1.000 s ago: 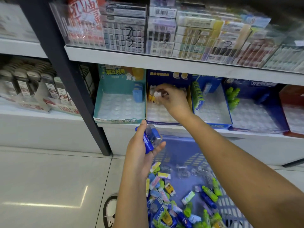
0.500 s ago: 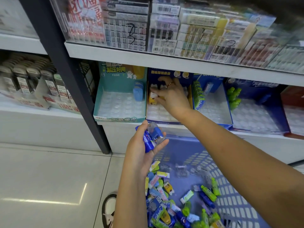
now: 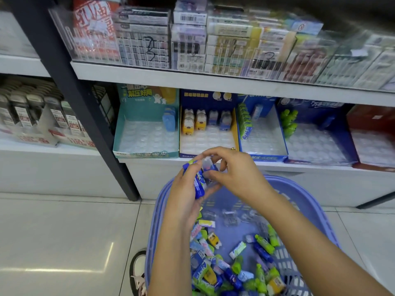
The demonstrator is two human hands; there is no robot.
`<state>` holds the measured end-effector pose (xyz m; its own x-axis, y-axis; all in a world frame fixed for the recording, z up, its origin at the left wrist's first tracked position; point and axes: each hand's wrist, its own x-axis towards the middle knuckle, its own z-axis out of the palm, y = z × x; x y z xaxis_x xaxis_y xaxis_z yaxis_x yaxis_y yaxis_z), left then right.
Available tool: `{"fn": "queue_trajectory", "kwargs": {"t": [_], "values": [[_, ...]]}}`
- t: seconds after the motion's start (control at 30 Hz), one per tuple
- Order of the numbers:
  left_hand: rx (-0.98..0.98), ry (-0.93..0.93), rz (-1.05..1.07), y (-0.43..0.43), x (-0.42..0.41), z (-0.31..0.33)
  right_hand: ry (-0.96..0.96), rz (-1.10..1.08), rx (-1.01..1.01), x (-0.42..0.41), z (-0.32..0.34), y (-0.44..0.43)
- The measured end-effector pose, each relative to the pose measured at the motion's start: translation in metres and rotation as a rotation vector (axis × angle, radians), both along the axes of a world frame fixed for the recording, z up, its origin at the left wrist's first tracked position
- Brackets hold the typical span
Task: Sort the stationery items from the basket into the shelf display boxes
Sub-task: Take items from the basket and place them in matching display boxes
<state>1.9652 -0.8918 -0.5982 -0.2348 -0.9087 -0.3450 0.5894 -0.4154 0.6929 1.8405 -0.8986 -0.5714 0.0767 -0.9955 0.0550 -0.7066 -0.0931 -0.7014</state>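
Note:
A purple plastic basket [image 3: 307,201] on the floor holds several small blue, green and yellow stationery items [image 3: 235,268]. Above it my left hand [image 3: 186,195] grips a few blue items [image 3: 198,184], one dark blue tube foremost. My right hand [image 3: 235,174] meets it and pinches a clear-capped blue item [image 3: 208,165] from that bunch. On the lower shelf stand display boxes: a teal box [image 3: 147,133] with a blue item, a dark blue box [image 3: 208,135] with yellow and blue bear-shaped items, a blue box [image 3: 264,133] with green packs, and another blue box [image 3: 316,137] with green items.
A dark metal upright [image 3: 85,99] stands left of the boxes. A red box [image 3: 374,133] sits at the far right of the shelf. The upper shelf carries clear bins of boxed goods [image 3: 192,39]. A shoe [image 3: 137,272] shows beside the basket on the tiled floor.
My right hand has left the dark blue display box, where it set down an item, and come down to my left hand, pinching an item there. The view tilted down slightly.

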Motion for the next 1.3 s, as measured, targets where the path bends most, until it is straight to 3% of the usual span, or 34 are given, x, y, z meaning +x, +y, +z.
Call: {"fn": "queue_trajectory", "kwargs": {"t": [0.1, 0.17, 0.3, 0.5, 0.73, 0.87, 0.97, 1.07, 1.13, 1.2, 1.3], "values": [[0.042, -0.022, 0.062, -0.001, -0.004, 0.000, -0.167, -0.033, 0.035, -0.011, 0.009, -0.011], [0.087, -0.043, 0.106, -0.005, 0.000, -0.001, -0.181, -0.118, -0.048, -0.023, 0.015, -0.026], [0.120, -0.081, 0.106, -0.008, 0.008, -0.005, 0.000, -0.206, -0.249, -0.045, 0.024, -0.072], [0.136, -0.065, 0.082, -0.012, 0.010, -0.011, 0.383, -0.065, -0.206, -0.048, 0.011, -0.134], [0.147, -0.010, 0.053, -0.019, 0.015, -0.015, 0.391, -0.017, -0.195, -0.054, -0.004, -0.151], [0.173, 0.039, 0.018, -0.019, 0.014, -0.014, 0.510, -0.067, -0.297, -0.051, -0.012, -0.149], [0.200, 0.093, 0.004, -0.018, 0.013, -0.009, 0.582, -0.049, -0.236, -0.043, -0.002, -0.150], [0.210, 0.126, -0.021, -0.015, 0.013, -0.006, 0.513, -0.055, -0.225, -0.027, 0.012, -0.126], [0.209, 0.130, -0.024, -0.014, 0.013, -0.005, 0.321, 0.006, -0.188, -0.016, 0.016, -0.092], [0.194, 0.145, -0.010, -0.012, 0.011, -0.004, 0.104, 0.088, -0.052, -0.008, 0.015, -0.056], [0.129, 0.189, -0.035, -0.008, 0.008, 0.000, -0.059, 0.078, 0.137, -0.001, 0.003, -0.016]]}}
